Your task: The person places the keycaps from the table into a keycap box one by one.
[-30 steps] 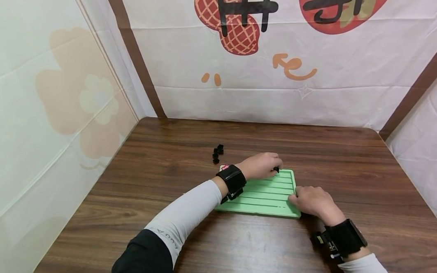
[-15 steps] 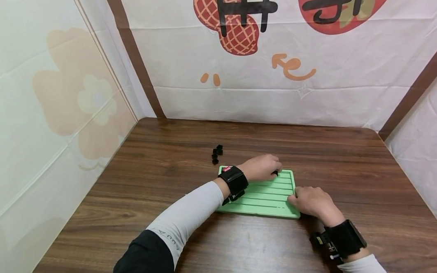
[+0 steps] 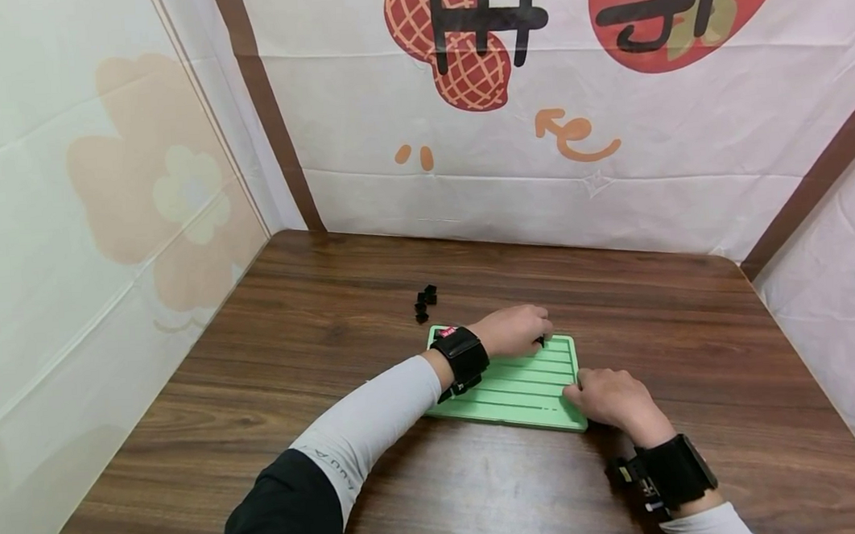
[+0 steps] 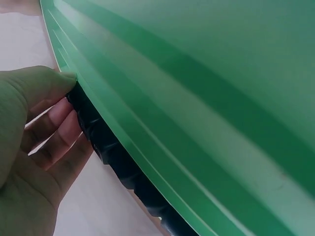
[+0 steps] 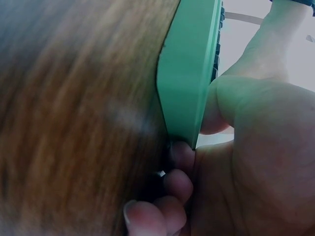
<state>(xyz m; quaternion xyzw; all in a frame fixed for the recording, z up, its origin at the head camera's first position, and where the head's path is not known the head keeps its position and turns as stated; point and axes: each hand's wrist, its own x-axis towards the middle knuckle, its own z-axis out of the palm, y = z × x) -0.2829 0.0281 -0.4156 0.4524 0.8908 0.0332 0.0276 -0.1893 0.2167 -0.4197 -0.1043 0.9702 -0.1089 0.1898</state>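
Note:
A pale green tray (image 3: 524, 391) with raised parallel ridges lies flat on the table. Over its far edge, my left hand (image 3: 512, 331) pinches a small black keycap-like piece (image 3: 541, 341) with thumb and fingers. The left wrist view shows a row of black keycap-like pieces (image 4: 120, 167) along the tray's edge groove, with the left thumb (image 4: 61, 81) at the end of the row. My right hand (image 3: 612, 398) grips the tray's right edge, its thumb above and curled fingers (image 5: 179, 184) at the underside. The left forearm hides part of the tray.
Several loose black pieces (image 3: 425, 301) lie on the wooden table (image 3: 313, 305) beyond the tray's far left corner. A white printed cloth (image 3: 366, 198) hangs behind the table, and another pale cloth (image 3: 111, 316) borders its left side.
My left hand has shifted very slightly nearer along the tray's far edge, still pinching the black piece. The right hand keeps its grip in the same spot.

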